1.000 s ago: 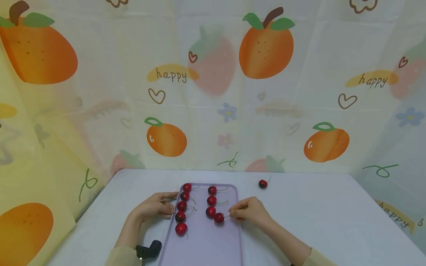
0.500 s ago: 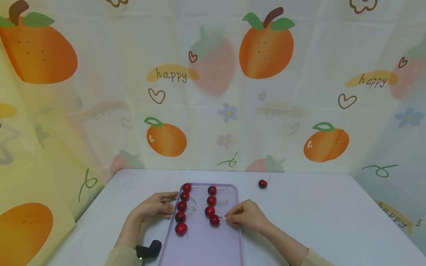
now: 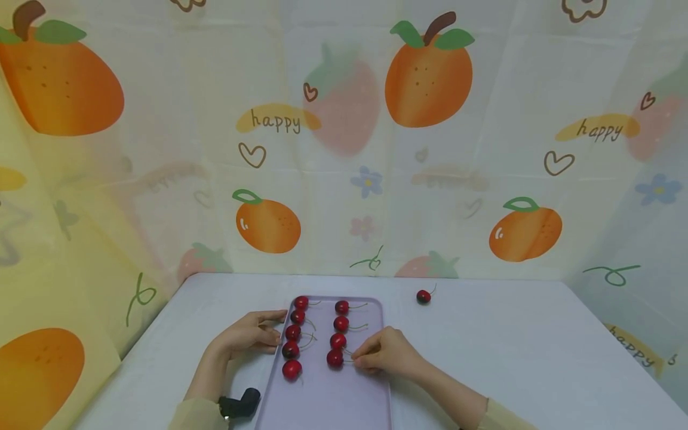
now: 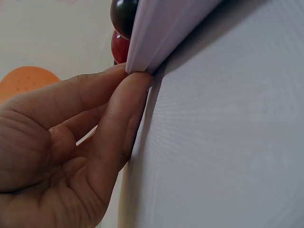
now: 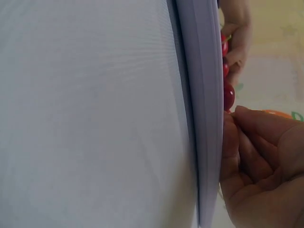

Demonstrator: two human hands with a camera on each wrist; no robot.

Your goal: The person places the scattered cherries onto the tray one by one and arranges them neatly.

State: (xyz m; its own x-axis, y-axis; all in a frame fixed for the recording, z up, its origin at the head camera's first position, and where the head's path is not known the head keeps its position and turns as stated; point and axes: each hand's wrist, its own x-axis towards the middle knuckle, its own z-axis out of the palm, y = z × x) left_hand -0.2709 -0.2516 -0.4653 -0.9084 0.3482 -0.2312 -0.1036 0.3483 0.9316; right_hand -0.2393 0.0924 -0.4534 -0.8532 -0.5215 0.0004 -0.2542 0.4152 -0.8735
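My right hand (image 3: 388,353) pinches the stem of a red cherry (image 3: 335,358) over the lilac tray (image 3: 344,406). This cherry sits at the near end of the right-hand column, just below another cherry (image 3: 338,341). In the right wrist view, thumb and fingertips meet at the stem beside a cherry (image 5: 229,96), behind the tray wall. My left hand (image 3: 246,332) holds the tray's left rim. Its thumb and index fingertips pinch that edge in the left wrist view, close to a dark cherry (image 4: 124,18).
Along the tray's left side runs a second column of several cherries (image 3: 292,369), stems pointing right. A single cherry (image 3: 423,297) lies on the white table (image 3: 510,346) beyond the tray's right corner. A fruit-printed cloth (image 3: 451,161) hangs behind the table.
My right hand has drawn the pinched cherry left and slightly nearer, from right of the column into line with it. My left hand stays at the tray rim.
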